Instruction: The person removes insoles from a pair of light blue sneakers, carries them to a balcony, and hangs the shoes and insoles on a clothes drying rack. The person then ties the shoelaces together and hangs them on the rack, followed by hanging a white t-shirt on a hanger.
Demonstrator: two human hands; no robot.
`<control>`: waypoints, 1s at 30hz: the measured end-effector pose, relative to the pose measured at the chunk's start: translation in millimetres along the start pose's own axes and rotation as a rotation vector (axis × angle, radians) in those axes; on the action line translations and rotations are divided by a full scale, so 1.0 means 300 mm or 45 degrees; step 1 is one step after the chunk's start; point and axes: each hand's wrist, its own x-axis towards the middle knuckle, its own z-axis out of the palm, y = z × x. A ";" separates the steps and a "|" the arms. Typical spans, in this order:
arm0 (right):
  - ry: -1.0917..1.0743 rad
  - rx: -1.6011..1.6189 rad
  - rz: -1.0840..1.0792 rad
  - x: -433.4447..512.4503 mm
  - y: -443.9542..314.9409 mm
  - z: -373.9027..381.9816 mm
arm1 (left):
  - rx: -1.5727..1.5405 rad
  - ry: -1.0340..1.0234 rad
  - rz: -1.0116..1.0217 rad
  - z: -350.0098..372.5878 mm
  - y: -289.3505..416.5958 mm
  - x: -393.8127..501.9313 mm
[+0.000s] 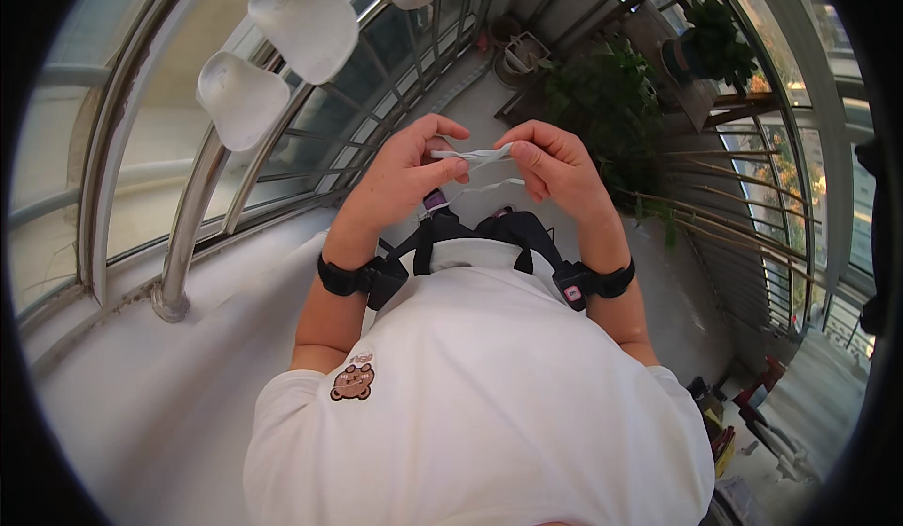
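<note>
A flat white lace (482,154), looped and twisted into several strands, stretches between my two hands in front of my waist. My left hand (422,156) pinches its left end between thumb and fingers. The thumb and forefinger of my right hand (554,163) close on the right end. A loose length of the lace (487,186) hangs lower, below my fingers, and runs towards my left shoe. Each forearm wears a black strap with a small box.
White padded covers (303,29) hang by metal rails at the left. A steel pole (185,244) stands by the window frame. Leafy plants (600,92) and long thin sticks (726,226) are at the right, with a potted plant (681,60) on a shelf. Assorted items lie at the lower right.
</note>
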 end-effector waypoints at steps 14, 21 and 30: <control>0.978 0.391 -0.350 -0.909 0.135 -0.421 | 0.047 -0.517 -0.078 0.737 -0.012 0.279; 1.294 0.021 -0.380 -1.304 0.174 -0.473 | 0.344 -0.798 -0.158 1.139 -0.069 0.344; 2.499 -0.014 -0.449 -1.761 0.305 -0.404 | 0.403 -0.891 0.237 1.494 -0.159 0.467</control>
